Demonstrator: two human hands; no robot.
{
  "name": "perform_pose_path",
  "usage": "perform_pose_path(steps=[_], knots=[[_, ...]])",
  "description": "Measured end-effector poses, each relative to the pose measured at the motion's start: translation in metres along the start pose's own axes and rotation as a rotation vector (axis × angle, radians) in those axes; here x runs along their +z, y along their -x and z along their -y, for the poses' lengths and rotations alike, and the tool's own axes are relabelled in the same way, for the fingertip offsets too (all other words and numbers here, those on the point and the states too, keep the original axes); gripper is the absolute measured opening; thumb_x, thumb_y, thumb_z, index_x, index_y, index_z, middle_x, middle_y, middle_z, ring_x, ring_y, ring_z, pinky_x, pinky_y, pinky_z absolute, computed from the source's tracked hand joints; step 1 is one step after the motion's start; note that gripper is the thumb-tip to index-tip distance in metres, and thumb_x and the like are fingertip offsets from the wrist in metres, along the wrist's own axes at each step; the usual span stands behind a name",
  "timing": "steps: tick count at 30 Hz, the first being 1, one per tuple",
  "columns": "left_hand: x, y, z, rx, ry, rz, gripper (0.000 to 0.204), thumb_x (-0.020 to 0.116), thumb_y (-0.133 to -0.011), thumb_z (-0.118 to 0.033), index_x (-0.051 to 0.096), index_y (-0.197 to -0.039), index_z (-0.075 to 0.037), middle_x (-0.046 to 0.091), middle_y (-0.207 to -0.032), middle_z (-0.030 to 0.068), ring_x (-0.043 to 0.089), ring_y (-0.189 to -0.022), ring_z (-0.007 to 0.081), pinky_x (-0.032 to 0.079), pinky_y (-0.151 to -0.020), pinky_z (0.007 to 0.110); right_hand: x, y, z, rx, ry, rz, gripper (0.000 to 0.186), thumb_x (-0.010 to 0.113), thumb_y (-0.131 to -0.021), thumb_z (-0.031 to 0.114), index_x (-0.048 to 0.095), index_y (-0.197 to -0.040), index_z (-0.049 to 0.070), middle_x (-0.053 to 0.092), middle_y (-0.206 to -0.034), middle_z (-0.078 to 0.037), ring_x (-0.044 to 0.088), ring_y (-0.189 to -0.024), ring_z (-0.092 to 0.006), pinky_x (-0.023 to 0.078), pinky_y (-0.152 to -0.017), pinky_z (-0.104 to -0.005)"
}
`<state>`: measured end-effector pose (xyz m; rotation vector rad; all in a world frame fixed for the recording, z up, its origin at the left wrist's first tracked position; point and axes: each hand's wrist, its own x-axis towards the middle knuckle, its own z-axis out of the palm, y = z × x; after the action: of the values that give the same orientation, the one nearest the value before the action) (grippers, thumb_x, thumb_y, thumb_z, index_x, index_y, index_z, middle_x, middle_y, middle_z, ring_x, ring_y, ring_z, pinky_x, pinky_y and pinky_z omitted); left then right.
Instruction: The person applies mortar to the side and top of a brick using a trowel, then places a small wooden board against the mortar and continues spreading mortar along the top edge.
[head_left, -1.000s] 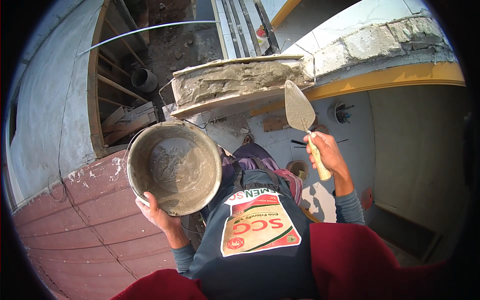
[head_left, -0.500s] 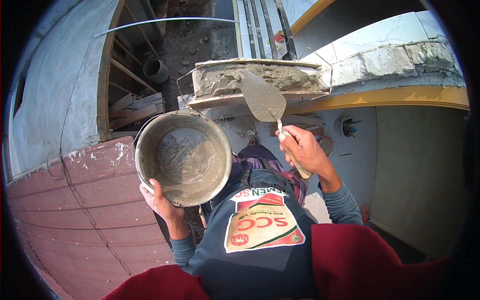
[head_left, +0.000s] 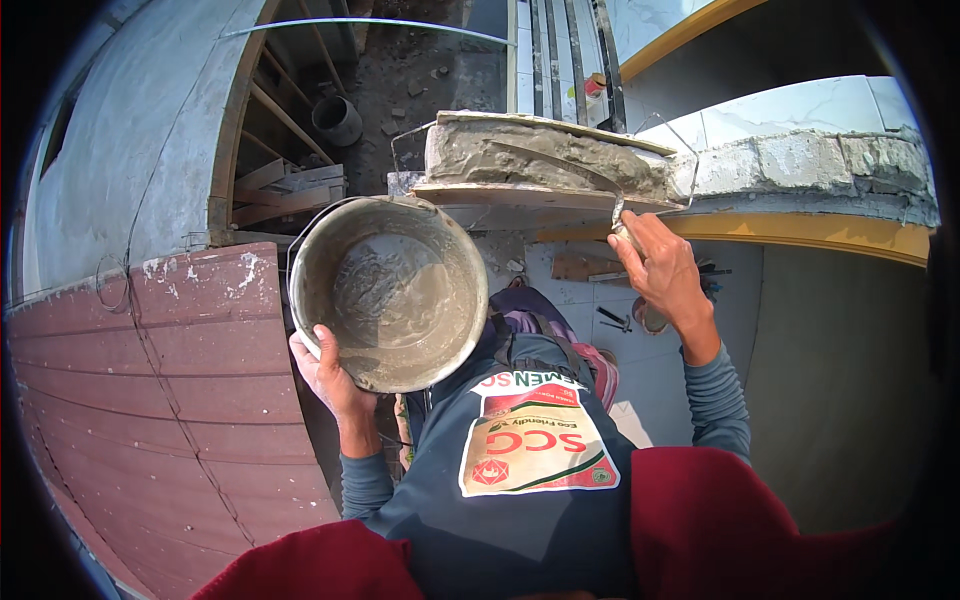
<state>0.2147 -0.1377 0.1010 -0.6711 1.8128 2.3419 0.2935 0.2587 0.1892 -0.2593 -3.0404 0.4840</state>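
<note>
My left hand (head_left: 330, 375) grips the lower-left rim of a grey bucket (head_left: 390, 295) with wet mortar inside, held at the left of my body. My right hand (head_left: 660, 270) is closed around the trowel's handle, just below the right part of a wooden board form (head_left: 520, 195). The trowel's blade (head_left: 560, 165), seen nearly edge-on, lies along the wet mortar (head_left: 470, 150) that fills the form, held between boards with bent wire clamps at both ends. My fingers partly hide the handle.
Rough blocks (head_left: 790, 160) continue rightward above a yellow beam (head_left: 830, 235). A reddish panel (head_left: 160, 380) and grey wall (head_left: 130, 150) are at left, with a pipe across the top (head_left: 360, 22). Below lie a tiled floor with tools (head_left: 615, 320), a bucket (head_left: 337, 122) and wood scraps (head_left: 290, 195).
The trowel has swung from broad-side up to nearly edge-on against the mortar, my right hand moving up and right. The bucket has shifted slightly right, and the view has shifted too.
</note>
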Motion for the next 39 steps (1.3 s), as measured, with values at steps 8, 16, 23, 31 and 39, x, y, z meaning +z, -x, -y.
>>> perform_pose_path(steps=[8,16,23,31,39], knots=[[0.006,-0.005,-0.005,0.051,-0.031,0.026,0.024,0.064,-0.106,-0.026,0.053,-0.115,-0.006,0.059,-0.106,0.0037,0.058,-0.095,0.0124,0.051,-0.085,0.032,-0.019,-0.020,0.009,-0.082,0.037,0.004,0.030,0.070,-0.097,0.021,0.067,-0.118,0.000,0.067,-0.091,-0.017,0.066,-0.075,-0.0393,0.052,-0.065,-0.0448],[0.010,0.001,-0.006,0.051,0.041,-0.008,0.028,0.070,-0.102,-0.026,0.054,-0.115,-0.006,0.057,-0.105,0.0009,0.053,-0.095,0.0093,0.047,-0.089,0.029,0.023,-0.046,0.101,-0.405,0.084,0.284,0.022,0.066,-0.096,0.018,0.063,-0.110,0.000,0.064,-0.089,-0.014,0.067,-0.076,-0.0340,0.054,-0.062,-0.0448],[0.012,0.002,0.003,0.124,-0.011,-0.036,0.034,0.070,-0.102,-0.027,0.055,-0.121,-0.004,0.057,-0.110,0.0027,0.054,-0.100,0.0110,0.045,-0.094,0.029,0.112,-0.065,0.131,-0.488,0.076,0.560,0.027,0.055,-0.103,0.022,0.058,-0.098,-0.004,0.065,-0.080,-0.019,0.070,-0.072,-0.0384,0.059,-0.066,-0.0475],[0.020,0.012,0.008,0.197,-0.050,-0.101,0.031,0.067,-0.104,-0.028,0.053,-0.119,-0.004,0.056,-0.107,0.0027,0.054,-0.096,0.0124,0.047,-0.090,0.031,0.092,-0.094,0.120,-0.179,-0.344,1.296,0.044,0.040,-0.108,0.034,0.060,-0.096,-0.003,0.063,-0.072,-0.014,0.062,-0.059,-0.0217,0.053,-0.053,-0.0380],[0.011,0.006,0.004,0.157,-0.062,-0.082,0.026,0.065,-0.105,-0.027,0.055,-0.113,-0.005,0.054,-0.101,0.0009,0.052,-0.091,0.0095,0.047,-0.086,0.028,0.056,-0.091,0.105,0.011,-0.611,1.207,0.044,0.045,-0.108,0.036,0.059,-0.091,-0.001,0.058,-0.072,-0.005,0.059,-0.058,-0.0144,0.049,-0.048,-0.0321]])
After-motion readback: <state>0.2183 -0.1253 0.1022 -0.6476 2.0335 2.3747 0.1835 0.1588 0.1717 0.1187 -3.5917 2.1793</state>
